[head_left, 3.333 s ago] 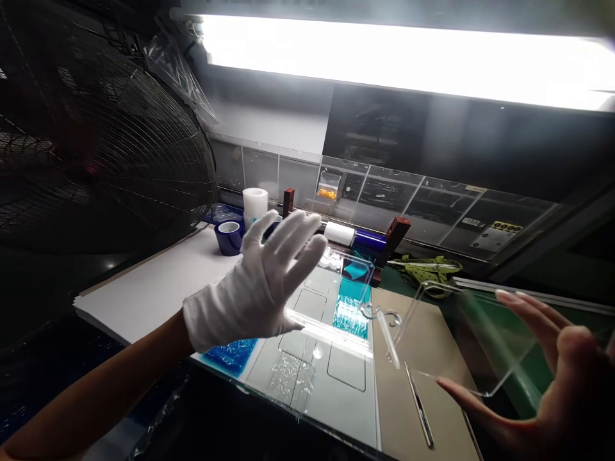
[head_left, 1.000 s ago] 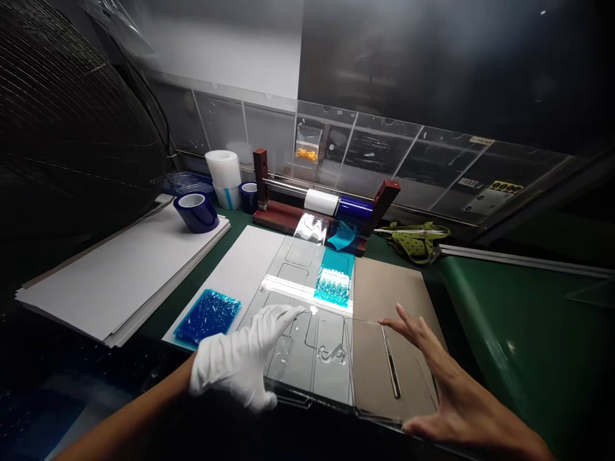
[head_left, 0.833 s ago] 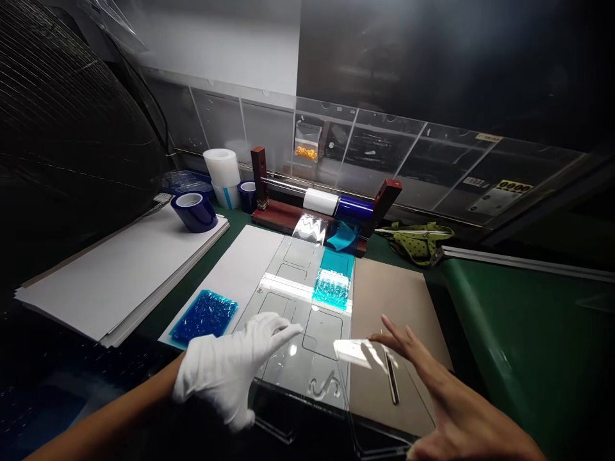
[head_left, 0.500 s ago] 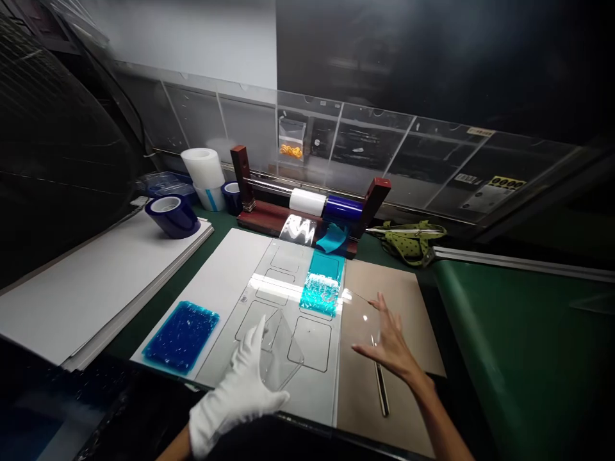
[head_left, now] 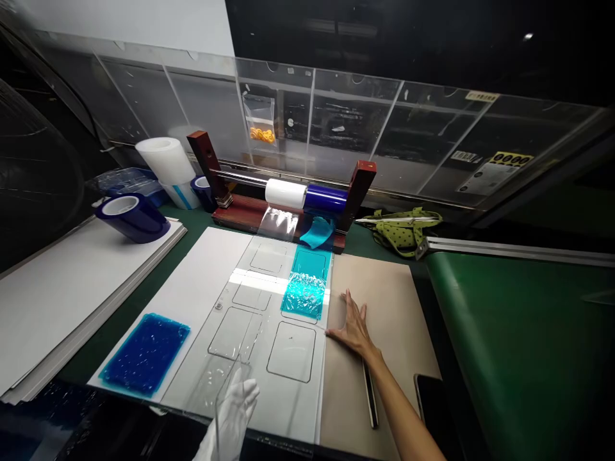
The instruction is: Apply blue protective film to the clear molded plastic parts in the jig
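From my remote post, I watch an outlined grey sheet (head_left: 281, 400) lie with a brown board (head_left: 394, 298) to its right; above the sheet's near edge, the gloved left hand (head_left: 236, 403) holds a clear plate (head_left: 225, 387); just right of the sheet, the bare right hand (head_left: 354, 330) spreads its fingers, any grip I cannot tell.

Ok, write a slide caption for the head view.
Gloved left hand holding a clear plate, bare right hand over a beige board, white roll and blue roll behind.
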{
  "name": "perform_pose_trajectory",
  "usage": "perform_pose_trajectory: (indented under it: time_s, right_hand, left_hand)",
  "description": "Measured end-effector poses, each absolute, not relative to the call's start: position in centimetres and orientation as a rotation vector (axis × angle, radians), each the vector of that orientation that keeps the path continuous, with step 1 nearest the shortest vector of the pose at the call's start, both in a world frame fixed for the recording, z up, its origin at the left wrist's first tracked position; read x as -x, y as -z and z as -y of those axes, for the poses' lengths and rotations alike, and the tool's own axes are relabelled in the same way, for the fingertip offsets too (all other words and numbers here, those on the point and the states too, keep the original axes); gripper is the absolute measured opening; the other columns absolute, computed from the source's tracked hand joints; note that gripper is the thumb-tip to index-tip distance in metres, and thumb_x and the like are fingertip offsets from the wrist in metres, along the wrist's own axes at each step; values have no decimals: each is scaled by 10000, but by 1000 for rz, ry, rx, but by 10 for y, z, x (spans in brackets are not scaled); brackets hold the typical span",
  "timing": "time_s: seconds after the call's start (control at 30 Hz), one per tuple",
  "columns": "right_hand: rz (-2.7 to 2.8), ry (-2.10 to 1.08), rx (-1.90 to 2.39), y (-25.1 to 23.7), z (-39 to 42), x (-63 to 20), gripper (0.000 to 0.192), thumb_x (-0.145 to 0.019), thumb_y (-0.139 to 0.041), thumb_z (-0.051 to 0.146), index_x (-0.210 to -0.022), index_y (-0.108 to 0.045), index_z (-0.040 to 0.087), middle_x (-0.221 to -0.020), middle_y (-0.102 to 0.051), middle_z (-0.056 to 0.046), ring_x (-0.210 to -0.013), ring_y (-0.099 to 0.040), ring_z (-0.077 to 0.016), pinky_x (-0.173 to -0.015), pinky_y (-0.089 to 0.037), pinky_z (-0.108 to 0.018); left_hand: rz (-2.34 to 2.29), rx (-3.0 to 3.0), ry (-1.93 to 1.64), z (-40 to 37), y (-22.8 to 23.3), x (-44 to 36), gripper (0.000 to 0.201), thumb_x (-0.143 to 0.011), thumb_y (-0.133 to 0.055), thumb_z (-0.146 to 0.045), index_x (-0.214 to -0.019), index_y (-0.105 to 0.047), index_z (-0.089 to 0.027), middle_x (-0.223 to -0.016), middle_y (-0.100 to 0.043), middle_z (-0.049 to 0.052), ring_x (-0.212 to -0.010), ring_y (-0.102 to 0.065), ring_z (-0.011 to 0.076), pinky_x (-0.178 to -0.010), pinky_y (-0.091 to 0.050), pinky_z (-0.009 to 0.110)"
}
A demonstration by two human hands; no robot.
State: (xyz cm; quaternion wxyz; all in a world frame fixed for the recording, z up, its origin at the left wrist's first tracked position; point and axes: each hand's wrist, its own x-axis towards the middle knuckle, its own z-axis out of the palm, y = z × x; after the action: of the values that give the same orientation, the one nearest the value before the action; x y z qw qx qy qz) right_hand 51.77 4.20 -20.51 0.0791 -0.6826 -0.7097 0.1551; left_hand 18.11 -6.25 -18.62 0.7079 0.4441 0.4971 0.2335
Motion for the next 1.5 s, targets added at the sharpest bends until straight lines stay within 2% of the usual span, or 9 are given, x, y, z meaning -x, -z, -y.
perform_pose_trajectory:
  time_s: [0.1, 0.17, 0.33, 0.47, 0.7, 0.8, 0.93, 1.17, 1.5]
  right_hand:
    - [2121, -432, 2124, 200, -37, -523, 1151, -702, -637, 559, -1462, 113, 129, -1486, -167, -217, -1400, -95, -323, -1053, 50, -613]
    - [2048, -341, 2256, 189, -27, -529, 937, -775, -564, 577, -1473, -105, 152, -1496, -165, -177, -1404, -99, -292, -1082, -11, -584]
    - [1583, -317, 2760, 162, 22, -528, 380, -884, -441, 407, -1024, -599, 91, -1119, -506, -194, -1061, -514, -325, -887, -396, -477]
    - [1442, -369, 2831, 168, 51, -510, 289, -867, -416, 307, -888, -578, 68, -987, -508, -227, -944, -540, -369, -778, -415, -467]
    - [1299, -701, 2313, 122, 70, -462, 418, -977, -168, 423, -1208, -366, 137, -756, -490, -20, -626, -487, -136, -616, -411, -249]
    - [1223, -1056, 1832, 62, 90, -407, 412, -944, -317, 524, -1020, -486, 155, -674, -377, 4, -580, -391, -109, -527, -335, -221]
    - [1474, -1220, 1633, 6, 126, -333, 387, -956, -317, 471, -990, -570, 180, -775, -506, -47, -694, -499, -131, -658, -432, -248]
    - [1557, -1253, 1682, 0, 154, -280, 713, -450, -762, 672, -880, -469, 184, -886, -473, -48, -792, -429, -151, -696, -465, -227]
    - [1760, -1126, 1490, -13, 155, -256, 727, -472, -755, 685, -789, -335, 183, -735, -327, 11, -649, -269, -89, -537, -251, -221]
  left_hand:
    - [-1014, -919, -589, 63, 162, -180, 779, -883, -92, -582, -1323, 399, -168, -1403, -379, 155, -1312, -368, 291, -1125, -234, 557]
    - [-995, -863, -619, 64, 155, -180, 752, -903, -103, -548, -1363, 356, -169, -1438, -333, 146, -1325, -349, 277, -1139, -221, 528]
    - [-980, -1079, -600, 62, 149, -183, 858, -869, -212, -612, -1384, 325, -184, -1429, -335, 127, -1339, -317, 300, -1138, -225, 530]
    - [-892, -1319, -623, 57, 136, -170, 1070, -751, -552, -559, -1451, 191, -239, -1474, -247, 116, -1372, -204, 361, -1127, -239, 522]
    - [-866, -1812, -440, 38, 76, -125, 1173, -584, -677, -324, -1446, 119, -297, -1525, -38, 110, -1395, -119, 352, -1122, -155, 554]
    - [-911, -1936, -192, 37, 50, -109, 1220, -547, -662, -289, -1429, 181, -295, -1526, -13, 107, -1399, -117, 335, -1130, -192, 510]
    - [-805, -2136, -276, 45, 34, -92, 1229, -537, -688, -350, -1430, 157, -321, -1522, -47, 91, -1387, -156, 353, -1117, -240, 510]
    - [-686, -2194, -369, 59, 25, -68, 1181, -565, -691, -443, -1446, 85, -313, -1503, -118, 62, -1375, -222, 293, -1088, -346, 409]
    - [-597, -2163, -300, 67, 31, -50, 1236, -483, -698, -321, -1457, 64, -315, -1509, -85, 48, -1381, -185, 321, -1059, -367, 428]
